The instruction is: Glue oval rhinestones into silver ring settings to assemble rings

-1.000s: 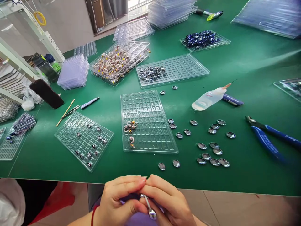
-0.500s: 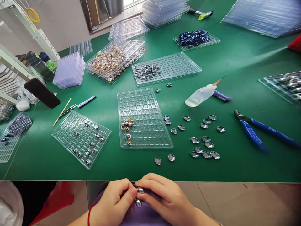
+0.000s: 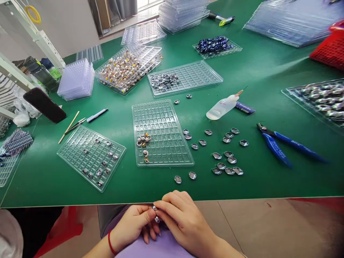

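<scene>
Just in front of the table edge, my left hand (image 3: 137, 220) and my right hand (image 3: 181, 215) meet with fingertips together. Between them they pinch a small shiny silver piece (image 3: 154, 208). A second silver piece (image 3: 157, 219) hangs right below it by my left fingers; whether the two are joined is hidden. Past my hands, two silver oval beads (image 3: 192, 175) lie on the green table (image 3: 150, 186), and several more silver ovals (image 3: 229, 171) are scattered to the right. Straight ahead is a clear compartment tray (image 3: 166, 143) holding a few ring-like parts (image 3: 144, 139).
At left, another clear tray (image 3: 91, 157) holds several silver pieces, near tweezers (image 3: 76, 125), a pen (image 3: 96, 115) and a phone (image 3: 45, 104). Blue-handled nippers (image 3: 275, 147) and a glue bottle (image 3: 222, 107) lie right. Filled trays (image 3: 185, 79) and a red basket (image 3: 328, 50) stand farther back.
The view has shifted slightly, bringing more of the red basket in. Both hands stay together on the silver pieces; lower fingers of my left hand now show below them.
</scene>
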